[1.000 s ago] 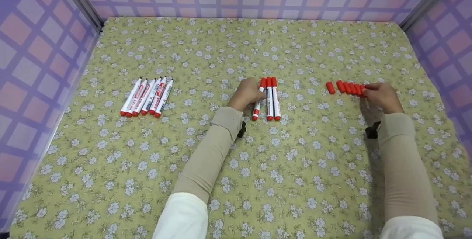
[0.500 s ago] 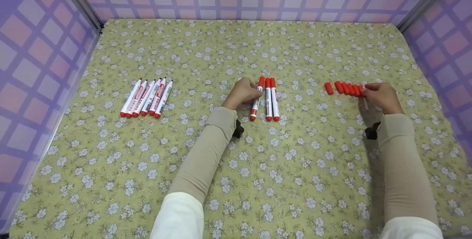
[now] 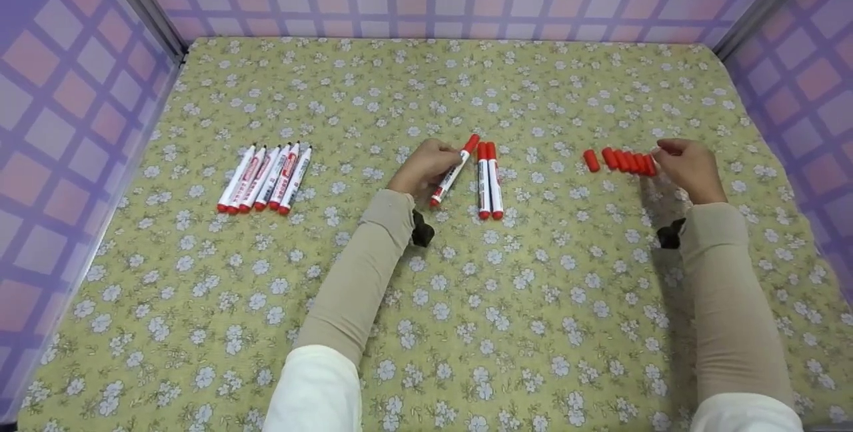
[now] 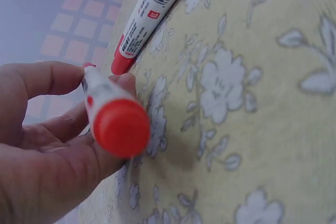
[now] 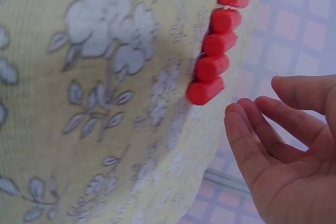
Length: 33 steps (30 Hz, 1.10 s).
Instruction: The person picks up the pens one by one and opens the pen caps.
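Pinching a marker (image 3: 454, 170) in its grip, the left hand (image 3: 422, 167) holds it tilted just above the surface (image 3: 466, 299), beside two capped markers (image 3: 488, 180). The right hand (image 3: 686, 167), fingers relaxed and holding nothing, sits just beside a row of red caps (image 3: 620, 160). Five more markers (image 3: 266, 177) lie well left.

Six uncapped markers (image 3: 265, 178) lie side by side on the floral cloth (image 3: 466, 299), purple-checked walls (image 3: 60, 85) around
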{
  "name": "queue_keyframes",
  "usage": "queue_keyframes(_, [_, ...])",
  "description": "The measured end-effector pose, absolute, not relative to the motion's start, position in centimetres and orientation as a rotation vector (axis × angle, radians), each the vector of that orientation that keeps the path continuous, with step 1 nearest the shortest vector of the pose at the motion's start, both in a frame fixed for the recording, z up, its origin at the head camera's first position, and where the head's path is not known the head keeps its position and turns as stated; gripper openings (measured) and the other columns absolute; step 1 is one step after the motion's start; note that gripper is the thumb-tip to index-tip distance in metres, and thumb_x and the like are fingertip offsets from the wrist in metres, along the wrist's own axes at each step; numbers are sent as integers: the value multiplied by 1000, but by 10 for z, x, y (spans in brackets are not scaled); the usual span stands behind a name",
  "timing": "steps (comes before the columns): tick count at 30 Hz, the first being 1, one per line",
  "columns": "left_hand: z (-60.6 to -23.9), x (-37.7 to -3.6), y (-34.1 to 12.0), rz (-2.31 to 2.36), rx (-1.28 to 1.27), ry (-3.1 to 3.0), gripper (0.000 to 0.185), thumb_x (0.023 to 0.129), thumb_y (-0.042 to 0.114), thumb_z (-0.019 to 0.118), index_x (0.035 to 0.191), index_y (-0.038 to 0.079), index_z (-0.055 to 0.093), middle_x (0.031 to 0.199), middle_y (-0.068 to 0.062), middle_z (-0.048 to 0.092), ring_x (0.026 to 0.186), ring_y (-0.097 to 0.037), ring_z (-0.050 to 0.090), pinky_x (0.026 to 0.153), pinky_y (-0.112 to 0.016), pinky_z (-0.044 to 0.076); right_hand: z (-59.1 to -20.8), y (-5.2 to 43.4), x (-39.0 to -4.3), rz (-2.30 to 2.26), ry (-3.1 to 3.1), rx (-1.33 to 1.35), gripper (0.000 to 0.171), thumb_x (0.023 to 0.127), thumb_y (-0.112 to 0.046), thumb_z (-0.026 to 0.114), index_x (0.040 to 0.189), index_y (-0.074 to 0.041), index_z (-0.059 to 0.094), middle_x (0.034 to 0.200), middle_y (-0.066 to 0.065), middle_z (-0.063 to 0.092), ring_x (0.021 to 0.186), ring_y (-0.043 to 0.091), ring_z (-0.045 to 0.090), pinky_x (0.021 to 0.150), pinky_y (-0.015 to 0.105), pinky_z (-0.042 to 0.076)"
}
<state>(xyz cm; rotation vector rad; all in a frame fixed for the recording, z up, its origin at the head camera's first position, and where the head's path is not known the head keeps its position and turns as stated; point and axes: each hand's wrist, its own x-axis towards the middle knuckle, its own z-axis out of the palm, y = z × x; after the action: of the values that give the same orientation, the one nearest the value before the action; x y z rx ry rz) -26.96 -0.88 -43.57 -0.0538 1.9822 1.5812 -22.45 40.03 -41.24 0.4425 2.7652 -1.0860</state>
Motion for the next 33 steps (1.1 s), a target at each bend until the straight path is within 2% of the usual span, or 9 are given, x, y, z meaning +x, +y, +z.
queue_keyframes(4, [-431, -269, -15, 1624, -39, 1930, 27, 98, 15, 49, 113, -3, 62, 83, -10, 56, 58, -14, 50, 57, -28, 45, -408, 395, -226, -1081, 2782, 395, 59, 99, -39, 42, 144, -1, 41, 144, 27, 42, 129, 41, 43, 101, 54, 40])
queue_keyframes(7, [-428, -268, -19, 1622, -5, 1943, 32, 99, 18, 50, 123, -1, 60, 97, -15, 60, 63, -15, 53, 61, -29, 46, -405, 390, -226, -1081, 2798, 338, 60, 99, -41, 43, 143, -1, 42, 144, 27, 43, 129, 42, 42, 102, 55, 39])
queue_keyframes(11, [-425, -267, -24, 1541, 63, 2084, 32, 98, 25, 56, 123, 6, 62, 109, -12, 61, 70, -14, 46, 64, -29, 39, -400, 381, -227, -1075, 2821, 260, 58, 99, -40, 44, 142, 0, 44, 141, 28, 45, 127, 42, 44, 101, 56, 39])
queue_keyframes(15, [-423, -265, -27, 1528, 105, 2158, 31, 95, 28, 60, 119, 8, 65, 116, -12, 62, 83, -21, 54, 73, -34, 45, -394, 370, -228, -1063, 2832, 199, 56, 99, -39, 46, 142, -2, 46, 140, 27, 47, 125, 42, 46, 99, 55, 40])
queue_keyframes(18, [-421, -264, -30, 1571, 141, 2162, 30, 94, 26, 62, 117, 6, 66, 116, -12, 63, 99, -29, 59, 84, -41, 50, -388, 362, -228, -1060, 2831, 154, 55, 99, -40, 46, 142, -5, 47, 140, 25, 48, 123, 39, 48, 88, 47, 45])
queue_keyframes(22, [-418, -262, -34, 1601, 208, 2187, 27, 93, 24, 65, 112, 6, 69, 113, -10, 65, 108, -33, 58, 88, -46, 50, -382, 351, -226, -1052, 2843, 66, 54, 99, -41, 47, 141, -8, 48, 138, 24, 50, 120, 36, 50, 79, 35, 41])
queue_keyframes(25, [-415, -260, -37, 1579, 261, 2224, 25, 92, 23, 65, 110, 6, 70, 110, -10, 66, 106, -35, 59, 87, -48, 49, -379, 342, -225, -1052, 2854, -6, 54, 99, -41, 48, 140, -8, 50, 137, 23, 52, 121, 36, 50, 84, 38, 43])
queue_keyframes(28, [-413, -259, -38, 1525, 320, 2278, 24, 91, 23, 65, 109, 7, 71, 106, -9, 67, 99, -33, 59, 86, -49, 49, -377, 334, -224, -1055, 2857, -78, 53, 98, -41, 50, 139, -7, 52, 135, 22, 54, 122, 37, 50, 89, 48, 44])
queue_keyframes(33, [-410, -257, -40, 1431, 441, 2364, 21, 90, 24, 66, 103, 9, 73, 96, -5, 66, 80, -19, 53, 74, -38, 48, -373, 318, -222, -1047, 2837, -196, 49, 98, -37, 53, 136, -7, 54, 134, 20, 56, 122, 36, 53, 91, 47, 47])
